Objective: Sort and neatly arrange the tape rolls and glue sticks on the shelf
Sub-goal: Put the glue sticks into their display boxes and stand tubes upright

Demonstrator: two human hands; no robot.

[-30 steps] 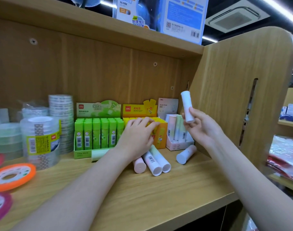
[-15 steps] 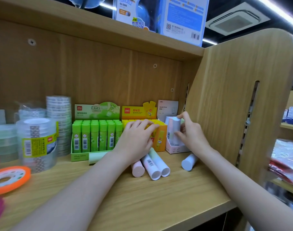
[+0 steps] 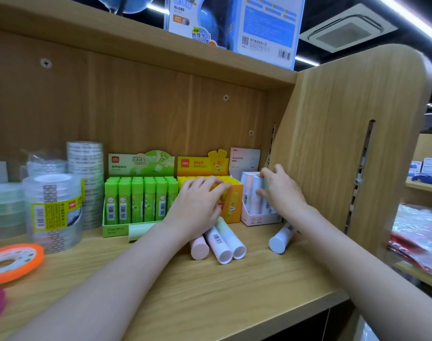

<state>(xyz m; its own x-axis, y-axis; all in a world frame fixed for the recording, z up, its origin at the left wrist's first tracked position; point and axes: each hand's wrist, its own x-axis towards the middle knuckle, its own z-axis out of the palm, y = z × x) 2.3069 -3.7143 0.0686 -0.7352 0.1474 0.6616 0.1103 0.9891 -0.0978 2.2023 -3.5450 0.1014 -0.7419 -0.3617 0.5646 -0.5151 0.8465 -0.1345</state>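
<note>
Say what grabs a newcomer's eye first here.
The two hands mid-shelf: the right hand touches upright pastel sticks in the pink box, and the left hand rests over loose sticks lying in front of the yellow box. Next, the bright green glue sticks left of centre and the tape stacks at far left.

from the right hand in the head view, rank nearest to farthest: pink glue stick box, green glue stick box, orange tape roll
1. pink glue stick box, at the right hand, whose fingers touch the sticks standing in it.
2. green glue stick box, mid shelf, beyond the left hand.
3. orange tape roll, far left at the shelf's front.
</note>
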